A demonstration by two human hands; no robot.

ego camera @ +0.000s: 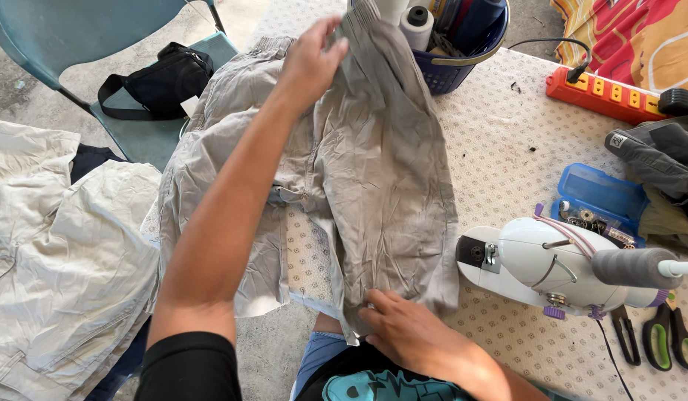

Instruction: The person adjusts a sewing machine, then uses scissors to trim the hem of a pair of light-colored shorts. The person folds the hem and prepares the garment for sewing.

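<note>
From the head camera, the left hand [310, 59] is stretched far forward and pinches the waistband end of a crumpled beige cotton garment [374, 171], fingers closed on the cloth. The right hand [407, 327] lies close to the body, fingers spread and pressing the garment's lower hem flat, grasping nothing that I can see. The garment runs between the two hands, partly on the white dotted surface [507, 141] and partly hanging off its near edge. Just beyond the left hand stands a dark blue plastic basket of thread cones [470, 63]. To the right of the right hand sits a small white sewing machine [559, 267], with black-handled scissors [671, 341] past it. Left of the left arm, a heap of pale cream cloth [62, 252] rests lower down. A likely slip: the overhanging cloth could drag the garment off the edge, or a pull by the left hand could snag the basket and tip it
</note>
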